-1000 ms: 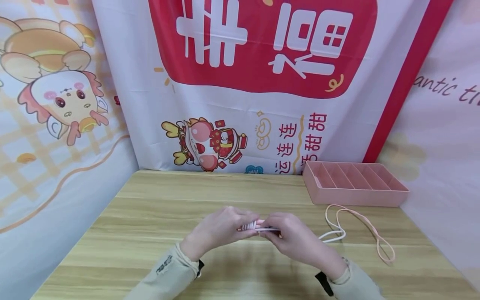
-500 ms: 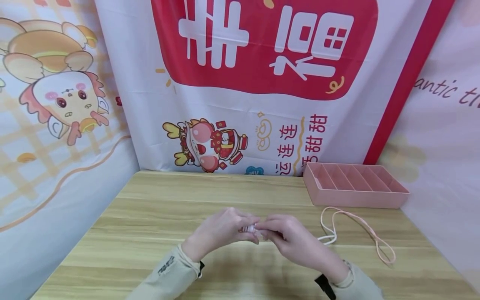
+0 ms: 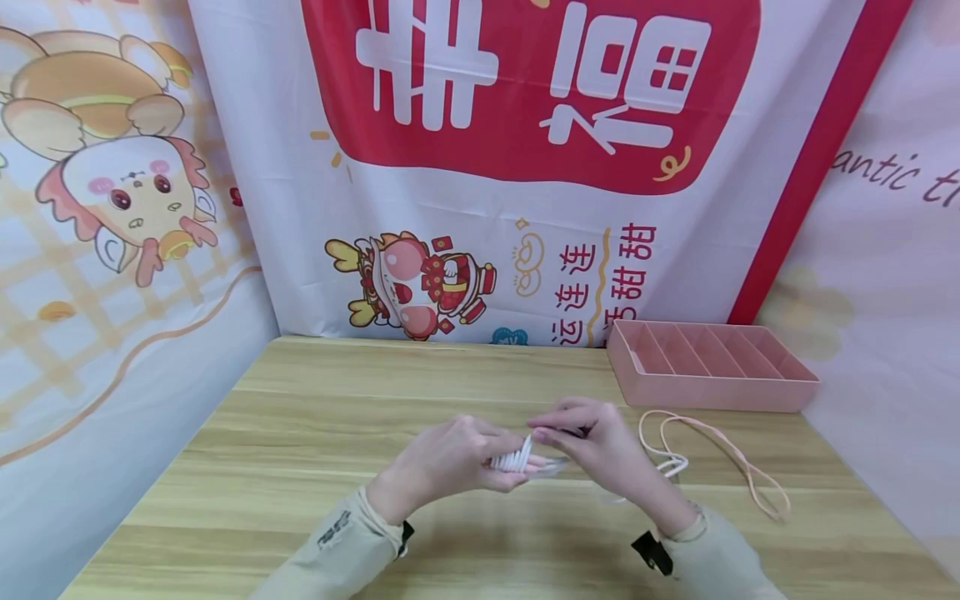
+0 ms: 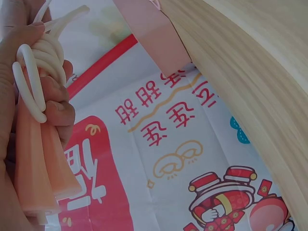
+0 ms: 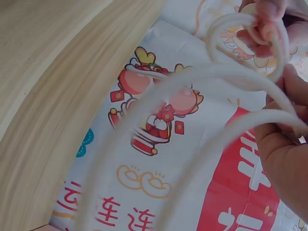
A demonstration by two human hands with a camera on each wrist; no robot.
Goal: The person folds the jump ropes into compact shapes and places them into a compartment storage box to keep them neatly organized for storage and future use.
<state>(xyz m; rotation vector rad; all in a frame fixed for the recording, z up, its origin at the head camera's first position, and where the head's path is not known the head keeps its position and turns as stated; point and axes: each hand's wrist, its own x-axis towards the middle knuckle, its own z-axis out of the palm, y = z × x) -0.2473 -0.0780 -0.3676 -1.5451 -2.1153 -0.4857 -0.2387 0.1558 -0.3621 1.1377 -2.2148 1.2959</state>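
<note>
- Cord (image 4: 50, 55) circles the two peach handles (image 4: 32, 159), held in the air above the worktop (image 3: 337, 400); its slack lies looped near the pink box (image 3: 720, 393).
- Left grip (image 3: 450, 456) wraps around handles and coils.
- Right grip (image 3: 592, 433) pinches doubled cord just beside them.
- Coils could slide off the handles if the left grip eases or the right tugs sideways.
- Slack might twist or snag, as its strands run doubled and loose.
- Uneven tension would probably leave a baggy bundle.
</note>
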